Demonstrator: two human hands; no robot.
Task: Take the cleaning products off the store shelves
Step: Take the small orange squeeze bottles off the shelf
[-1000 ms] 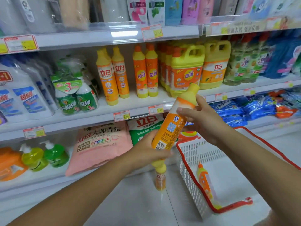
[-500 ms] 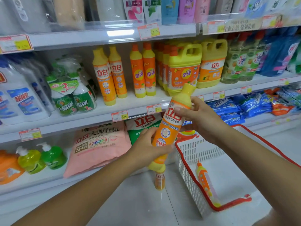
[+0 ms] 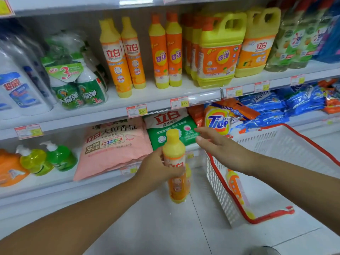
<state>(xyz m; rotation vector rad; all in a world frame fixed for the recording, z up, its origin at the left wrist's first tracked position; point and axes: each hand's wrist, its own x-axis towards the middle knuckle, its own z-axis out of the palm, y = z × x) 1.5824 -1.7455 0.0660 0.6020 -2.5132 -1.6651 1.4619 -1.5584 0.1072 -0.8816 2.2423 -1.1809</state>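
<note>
My left hand [image 3: 158,168] grips an orange and yellow dish soap bottle [image 3: 175,168] around its middle, upright, low over the white floor. Another like bottle [image 3: 188,176] stands on the floor right behind it, mostly hidden. My right hand [image 3: 219,148] hovers just right of the held bottle with fingers straight, holding nothing. A white basket with a red rim [image 3: 219,183] stands on the floor to the right, with one orange bottle [image 3: 236,188] lying inside. More orange bottles [image 3: 117,57] stand on the middle shelf [image 3: 128,105].
Yellow jugs [image 3: 219,50] and green spray bottles [image 3: 77,83] fill the middle shelf. Detergent bags, a pink one [image 3: 114,146] and a Tide one [image 3: 218,120], lie on the lower shelf with green pump bottles [image 3: 60,157] at the left.
The bottle was tilted and held in both hands at chest height. Now my left hand alone has brought it down upright near the floor, and my right hand has let go.
</note>
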